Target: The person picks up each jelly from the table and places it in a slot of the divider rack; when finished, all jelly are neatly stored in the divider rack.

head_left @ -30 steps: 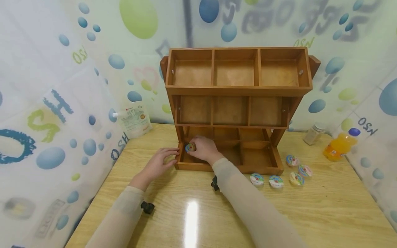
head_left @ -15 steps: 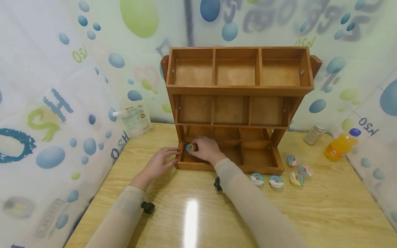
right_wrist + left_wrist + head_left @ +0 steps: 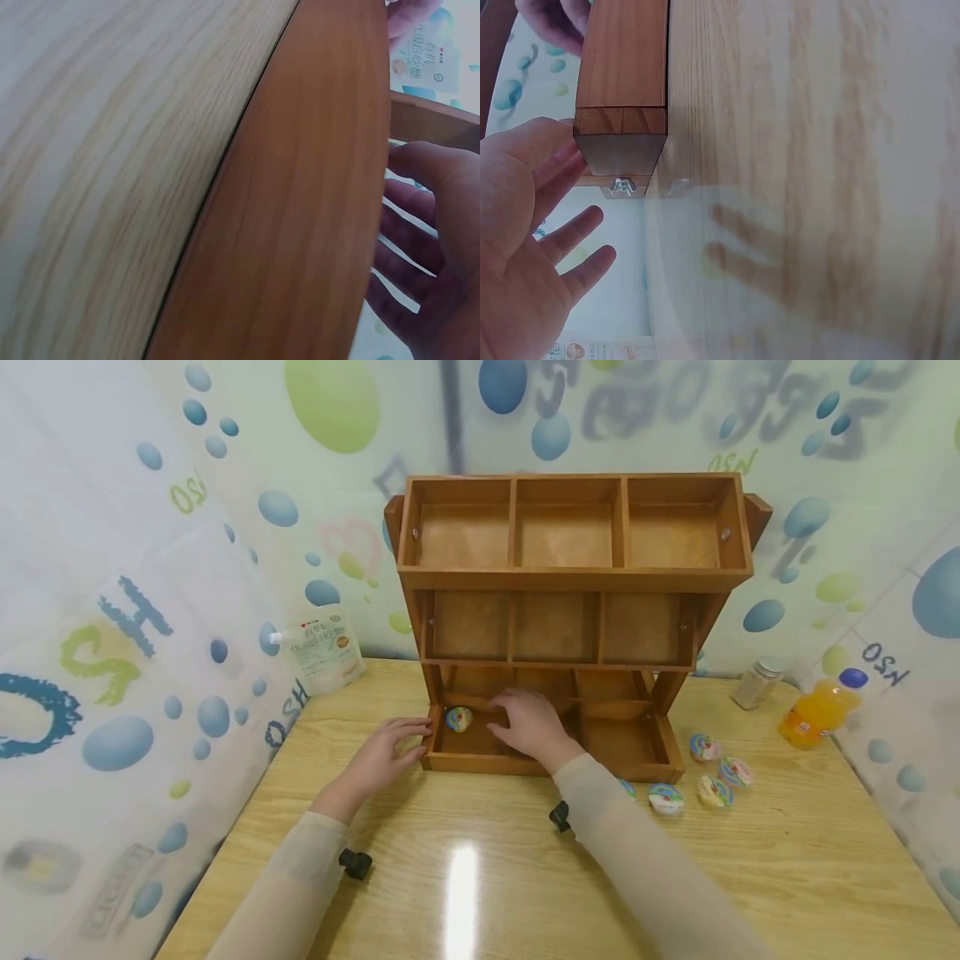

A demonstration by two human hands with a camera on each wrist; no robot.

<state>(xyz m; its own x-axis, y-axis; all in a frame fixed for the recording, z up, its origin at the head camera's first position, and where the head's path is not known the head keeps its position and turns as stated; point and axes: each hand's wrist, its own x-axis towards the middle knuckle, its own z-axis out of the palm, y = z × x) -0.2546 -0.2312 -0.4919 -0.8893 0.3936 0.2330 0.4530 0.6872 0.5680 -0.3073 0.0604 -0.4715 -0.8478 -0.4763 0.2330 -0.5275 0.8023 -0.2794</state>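
A small cup with a printed blue-and-green lid sits in the bottom left compartment of a brown wooden three-tier rack. My right hand hovers over the bottom tier, to the right of that cup and apart from it, fingers loosely bent around nothing. In the right wrist view the rack's front board hides part of its fingertips. With its fingertips my left hand touches the rack's lower left end; in the left wrist view its lower fingers are spread and free.
Several lidded cups stand on the wooden table right of the rack, one partly hidden by the right sleeve. Behind them are an orange drink bottle and a shaker jar. A white pouch leans at the back left.
My right hand has let go of the small cup and moved right, leaving it in the bottom left compartment. My left hand stays at the rack's end.
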